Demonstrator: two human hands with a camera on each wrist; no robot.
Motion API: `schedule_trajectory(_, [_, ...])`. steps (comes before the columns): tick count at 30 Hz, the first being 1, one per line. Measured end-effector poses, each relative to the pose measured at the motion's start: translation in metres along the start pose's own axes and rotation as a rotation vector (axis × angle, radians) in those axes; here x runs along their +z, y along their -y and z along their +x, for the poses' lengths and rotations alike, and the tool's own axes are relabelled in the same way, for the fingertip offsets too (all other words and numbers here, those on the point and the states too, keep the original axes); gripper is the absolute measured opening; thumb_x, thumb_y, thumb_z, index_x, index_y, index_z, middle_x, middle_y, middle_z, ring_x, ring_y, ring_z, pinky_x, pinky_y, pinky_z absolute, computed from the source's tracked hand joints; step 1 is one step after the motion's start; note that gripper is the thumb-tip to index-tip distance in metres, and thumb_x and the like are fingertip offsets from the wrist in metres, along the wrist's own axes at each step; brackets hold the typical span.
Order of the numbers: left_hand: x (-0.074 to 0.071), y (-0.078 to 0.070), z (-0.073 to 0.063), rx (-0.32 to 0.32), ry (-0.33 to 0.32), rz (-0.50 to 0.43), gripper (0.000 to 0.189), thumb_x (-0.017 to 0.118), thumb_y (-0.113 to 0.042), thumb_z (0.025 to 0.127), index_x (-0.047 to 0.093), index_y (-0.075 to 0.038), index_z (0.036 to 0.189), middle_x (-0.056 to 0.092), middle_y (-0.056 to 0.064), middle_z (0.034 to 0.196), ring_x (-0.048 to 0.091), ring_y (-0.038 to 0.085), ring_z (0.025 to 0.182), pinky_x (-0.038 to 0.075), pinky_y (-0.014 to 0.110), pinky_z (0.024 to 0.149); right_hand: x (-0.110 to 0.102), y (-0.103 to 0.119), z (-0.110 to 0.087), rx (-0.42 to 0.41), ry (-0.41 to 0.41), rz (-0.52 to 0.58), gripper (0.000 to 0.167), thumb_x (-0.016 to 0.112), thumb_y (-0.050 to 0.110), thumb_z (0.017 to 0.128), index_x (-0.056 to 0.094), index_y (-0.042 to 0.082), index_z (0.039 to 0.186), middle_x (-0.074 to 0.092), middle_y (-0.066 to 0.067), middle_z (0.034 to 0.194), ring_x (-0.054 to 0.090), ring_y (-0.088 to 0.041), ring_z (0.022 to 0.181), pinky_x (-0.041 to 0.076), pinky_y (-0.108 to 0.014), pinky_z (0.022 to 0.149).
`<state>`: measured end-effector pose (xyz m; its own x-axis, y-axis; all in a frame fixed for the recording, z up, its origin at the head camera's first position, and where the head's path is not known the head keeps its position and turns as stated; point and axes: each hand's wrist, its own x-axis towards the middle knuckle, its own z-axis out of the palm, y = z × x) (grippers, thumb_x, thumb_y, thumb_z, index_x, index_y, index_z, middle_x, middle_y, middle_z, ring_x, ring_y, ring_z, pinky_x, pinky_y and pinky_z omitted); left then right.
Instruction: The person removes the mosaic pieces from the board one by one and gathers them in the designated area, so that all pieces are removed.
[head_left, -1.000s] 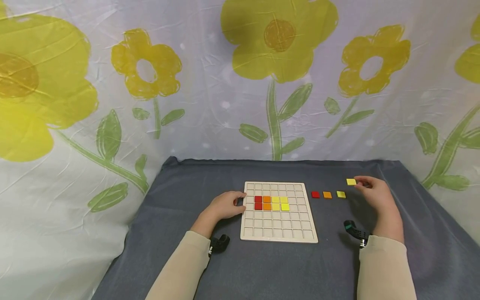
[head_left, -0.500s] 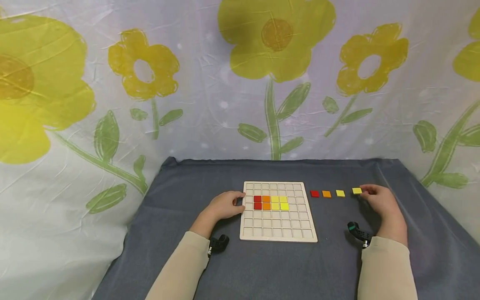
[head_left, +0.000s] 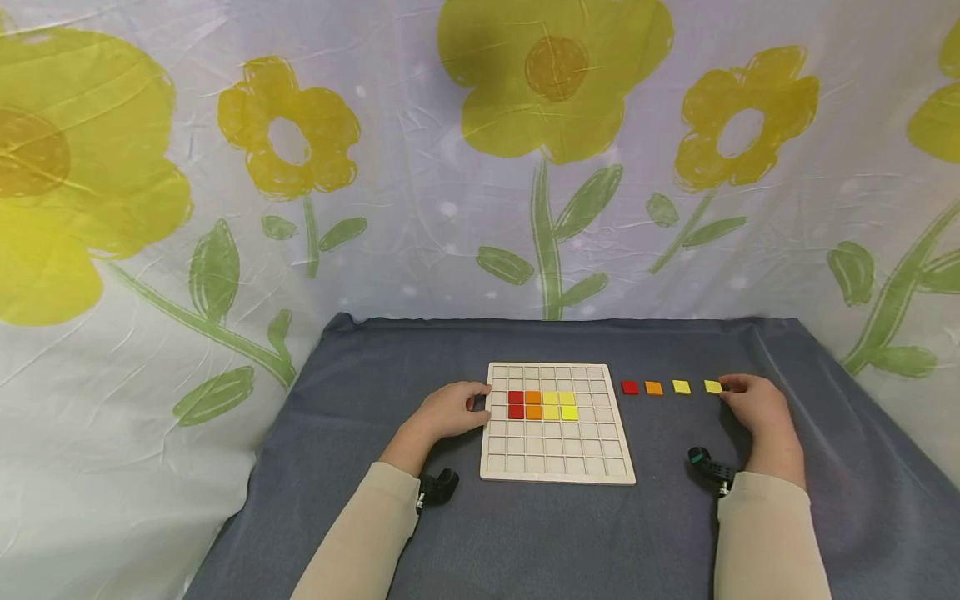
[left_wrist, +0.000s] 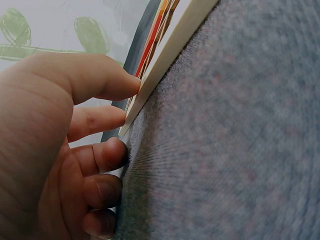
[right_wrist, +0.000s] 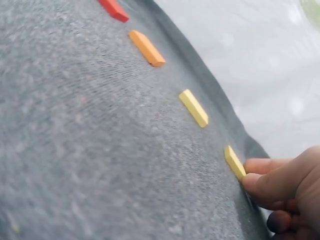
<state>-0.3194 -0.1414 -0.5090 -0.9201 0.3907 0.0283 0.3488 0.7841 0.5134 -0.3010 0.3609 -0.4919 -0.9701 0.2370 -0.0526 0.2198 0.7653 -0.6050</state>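
Note:
A pale wooden grid board [head_left: 557,458] lies flat on the cloth, with red, orange and yellow square tiles in two rows of its cells. My left hand [head_left: 450,410] rests at the board's left side, thumb and index fingertips touching its edge; in the left wrist view the other fingers of that hand hang loosely curled. At the right end of a row of loose tiles, my right hand [head_left: 759,406] pinches the edge of a yellow tile [right_wrist: 234,163] between thumb and finger, the tile down at the cloth.
Left of that tile, in line, lie another yellow tile [head_left: 681,387], an orange tile [head_left: 654,388] and a red tile [head_left: 630,387]. Dark grey cloth [head_left: 555,542] covers the table. A flower-printed curtain [head_left: 420,167] hangs behind and at both sides.
My right hand has brought the yellow tile slightly right and toward me, from above the cloth down to the end of the row. The left hand has stayed at the board.

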Motion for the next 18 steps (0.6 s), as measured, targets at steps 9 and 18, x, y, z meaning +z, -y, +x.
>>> schedule_trajectory(9, [0.000, 0.000, 0.000, -0.008, -0.002, 0.013, 0.052, 0.069, -0.031, 0.092, 0.064, -0.016, 0.142, 0.052, -0.001, 0.072, 0.043, 0.012, 0.061, 0.031, 0.030, 0.055, -0.001, 0.000, 0.001, -0.041, -0.010, -0.002, 0.044, 0.053, 0.012, 0.104, 0.052, -0.009, 0.142, 0.048, -0.039, 0.138, 0.048, -0.056, 0.122, 0.040, -0.065, 0.098])
schedule_trajectory(18, [-0.001, -0.001, -0.001, -0.006, 0.006, -0.001, 0.052, 0.069, -0.030, 0.094, 0.063, -0.015, 0.143, 0.052, -0.001, 0.072, 0.042, 0.012, 0.061, 0.032, 0.031, 0.057, -0.008, 0.016, -0.001, -0.164, -0.030, 0.072, 0.050, 0.053, 0.023, 0.107, 0.048, -0.008, 0.146, 0.049, -0.034, 0.131, 0.051, -0.047, 0.109, 0.046, -0.057, 0.083])
